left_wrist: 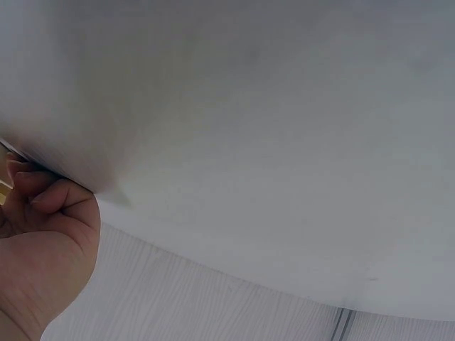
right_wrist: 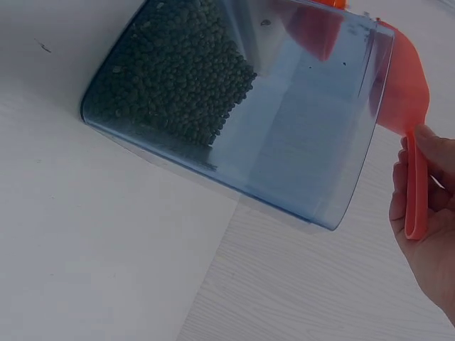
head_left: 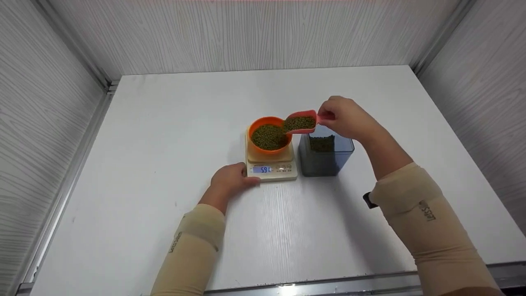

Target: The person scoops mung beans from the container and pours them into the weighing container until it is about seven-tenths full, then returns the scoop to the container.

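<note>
On the table stands a cream kitchen scale (head_left: 263, 157) with a lit display of digits. My left hand (head_left: 230, 179) grips its front left corner, thumb along the front edge; the left wrist view shows curled fingers (left_wrist: 53, 195). An orange bowl (head_left: 269, 152) on the scale holds small green beans (head_left: 267, 137). With my right hand (head_left: 347, 117) I hold a red scoop (head_left: 305, 131) by its handle. Green beans fill the scoop, whose lip overlaps the bowl's right rim, with beans at the lip.
Right beside the scale stands a translucent blue-grey container (head_left: 320, 166), with more green beans (right_wrist: 178, 78) inside. My right hand and the scoop are above its back rim. Pale wood-grain panels (head_left: 263, 37) enclose the white table (head_left: 164, 135) at the back and both sides.
</note>
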The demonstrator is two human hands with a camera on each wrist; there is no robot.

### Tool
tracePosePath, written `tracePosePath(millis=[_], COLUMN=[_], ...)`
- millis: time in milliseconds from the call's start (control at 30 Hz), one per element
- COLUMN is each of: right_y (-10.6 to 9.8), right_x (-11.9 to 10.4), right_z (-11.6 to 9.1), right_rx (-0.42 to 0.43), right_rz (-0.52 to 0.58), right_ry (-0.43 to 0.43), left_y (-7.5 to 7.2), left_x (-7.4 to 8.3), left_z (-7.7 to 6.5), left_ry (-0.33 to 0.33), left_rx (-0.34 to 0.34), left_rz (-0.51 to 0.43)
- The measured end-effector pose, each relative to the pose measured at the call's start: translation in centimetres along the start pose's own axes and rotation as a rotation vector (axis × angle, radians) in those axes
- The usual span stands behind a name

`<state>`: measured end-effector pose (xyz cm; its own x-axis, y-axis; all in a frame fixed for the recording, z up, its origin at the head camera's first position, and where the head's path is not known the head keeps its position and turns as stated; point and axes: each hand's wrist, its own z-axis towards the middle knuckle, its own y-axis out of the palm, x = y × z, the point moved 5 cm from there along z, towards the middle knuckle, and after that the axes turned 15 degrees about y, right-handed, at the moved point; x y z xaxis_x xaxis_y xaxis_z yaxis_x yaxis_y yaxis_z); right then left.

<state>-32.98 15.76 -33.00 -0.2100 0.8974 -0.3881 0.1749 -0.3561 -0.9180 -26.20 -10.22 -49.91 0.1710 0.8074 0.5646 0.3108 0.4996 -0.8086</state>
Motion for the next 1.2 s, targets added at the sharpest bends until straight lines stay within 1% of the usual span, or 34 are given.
tracePosePath(millis=[167, 333, 500, 667, 867, 1033, 1200], right_y=[0.1, 0.2, 0.3, 0.3, 0.5, 0.6, 0.7], right_x=[-0.3, -0.7, -1.4, -2.0, -2.8, -3.4, -4.1], right_z=[0.1, 0.1, 0.3, 0.4, 0.5, 0.4, 0.3], right_rx=[-0.008, 0.005, 0.015, 0.035, 0.026, 0.034, 0.055], right_rz=[-0.021, -0.036, -0.062, -0.085, -0.129, -0.141, -0.152], right_ry=[-0.013, -0.040, -0.030, -0.030, -0.022, -0.042, -0.068], left_y=[0.0, -0.1, -0.2, -0.1, 0.0, 0.0, -0.2], left_x=[0.1, 0.2, 0.3, 0.3, 0.2, 0.1, 0.3], left_z=[0.0, -0.2, -0.2, -0.1, -0.1, -0.1, -0.1], left_ry=[0.004, 0.003, -0.006, 0.000, 0.008, 0.002, -0.005], left_rx=[0.012, 0.018, 0.016, 0.015, 0.012, 0.008, 0.007], left_rz=[0.010, 0.017, 0.008, 0.013, 0.000, -0.005, 0.016])
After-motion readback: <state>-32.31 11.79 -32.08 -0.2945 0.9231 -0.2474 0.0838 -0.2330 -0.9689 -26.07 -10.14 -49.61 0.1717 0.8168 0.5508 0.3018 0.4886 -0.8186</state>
